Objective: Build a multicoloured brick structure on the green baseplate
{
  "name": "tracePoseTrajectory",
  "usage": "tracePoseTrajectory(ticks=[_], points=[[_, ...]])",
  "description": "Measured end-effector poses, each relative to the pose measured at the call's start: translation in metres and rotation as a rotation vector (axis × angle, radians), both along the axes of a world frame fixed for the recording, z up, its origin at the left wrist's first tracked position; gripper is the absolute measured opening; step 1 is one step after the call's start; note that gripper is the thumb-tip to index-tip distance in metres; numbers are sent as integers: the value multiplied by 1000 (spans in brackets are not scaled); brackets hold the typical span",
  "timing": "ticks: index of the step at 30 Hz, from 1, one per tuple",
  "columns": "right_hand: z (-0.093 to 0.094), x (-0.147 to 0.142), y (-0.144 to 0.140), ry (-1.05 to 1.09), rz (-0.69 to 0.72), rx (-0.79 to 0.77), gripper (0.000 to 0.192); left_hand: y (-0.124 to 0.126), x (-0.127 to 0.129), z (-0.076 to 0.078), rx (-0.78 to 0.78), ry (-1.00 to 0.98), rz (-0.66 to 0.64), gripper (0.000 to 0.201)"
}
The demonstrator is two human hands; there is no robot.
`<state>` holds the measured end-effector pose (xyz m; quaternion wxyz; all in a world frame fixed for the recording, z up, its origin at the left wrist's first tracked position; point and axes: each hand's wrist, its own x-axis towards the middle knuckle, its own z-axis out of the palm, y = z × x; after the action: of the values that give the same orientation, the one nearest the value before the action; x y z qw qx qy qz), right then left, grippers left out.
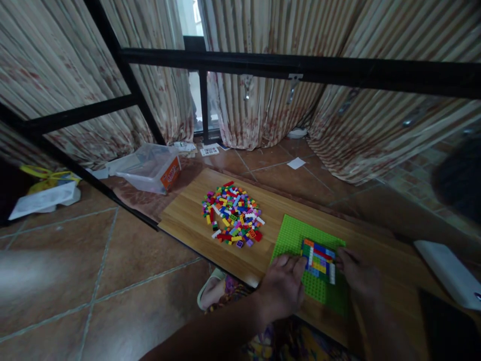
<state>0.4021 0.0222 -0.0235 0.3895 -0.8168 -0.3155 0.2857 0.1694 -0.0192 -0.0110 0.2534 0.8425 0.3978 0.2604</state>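
Observation:
A rectangular block of multicoloured toy building bricks (319, 260) lies on a green studded baseplate (291, 235) at the right part of the board. My left hand (283, 283) rests over the baseplate's left side, fingers bent and together, their tips against the block's left edge. At the block's right side is my right hand (356, 271), its fingers closed near the baseplate's edge. What those fingers pinch is hidden. Left of the baseplate, a loose pile of small coloured bricks (233, 215) is spread out.
The wooden board (180, 210) carries pile and baseplate. A clear plastic box (146, 173) with an orange label stands on the tiled floor behind its left end. A white device (447, 273) lies at the far right. Black metal bars (263, 65) cross in front of striped curtains.

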Motion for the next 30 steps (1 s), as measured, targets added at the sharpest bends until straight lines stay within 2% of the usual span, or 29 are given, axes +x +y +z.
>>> tracePoseTrajectory(ticks=[5, 10, 13, 15, 16, 20, 22, 25, 30], points=[[1, -16, -10, -27, -21, 26, 47, 1, -10, -3, 23, -23, -10, 55], [4, -21, -15, -111, -18, 44, 44, -2, -15, -4, 32, -46, -29, 55], [11, -34, -20, -311, -46, 138, 45, -7, -26, -3, 46, -78, -31, 51], [19, -54, -23, -478, -31, 250, 43, -11, -38, -3, 74, -125, -23, 46], [24, -68, -24, -507, 9, 319, 42, -13, -46, -2, 95, -155, -8, 43], [40, -132, -22, -408, 377, 505, 31, -16, -82, 0, 156, -210, 156, 35], [44, -162, -16, -378, 575, 527, 27, -14, -103, 1, 151, -194, 265, 33], [45, -197, -2, -397, 767, 523, 27, -8, -130, 2, 144, -158, 386, 28], [40, -228, 32, -556, 1016, 494, 31, 2, -154, 0, 124, -130, 522, 23]])
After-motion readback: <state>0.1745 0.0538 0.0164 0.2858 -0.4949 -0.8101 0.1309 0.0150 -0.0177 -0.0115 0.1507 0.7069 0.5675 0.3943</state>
